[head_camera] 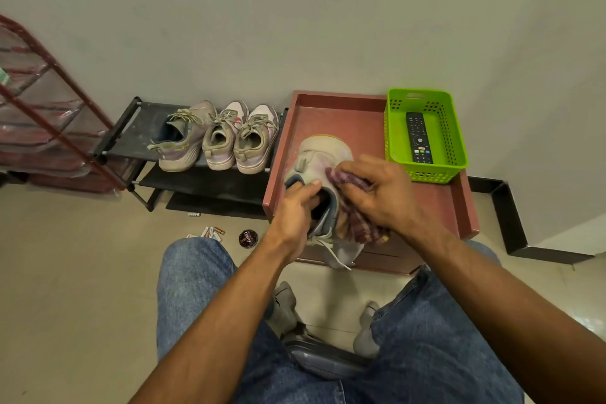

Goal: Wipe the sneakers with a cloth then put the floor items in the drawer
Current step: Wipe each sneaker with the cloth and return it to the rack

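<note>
Left hand (296,210) gripping the collar of a white sneaker (323,157) above a red-brown bench (344,115); right hand (382,193) pressing a checked cloth (355,220) against its side. Batteries (211,232) and polish tin (248,238) on the floor (82,272).

Left hand (296,207) fingers reaching inside sneaker (323,157), tips hiding there. Cloth (355,207) lying mostly under right hand (382,193). Red rack (49,115), far left of sneaker, running off picture's edge. Small items (210,232) on floor left of sneaker blurring, labels unreadable.
</note>
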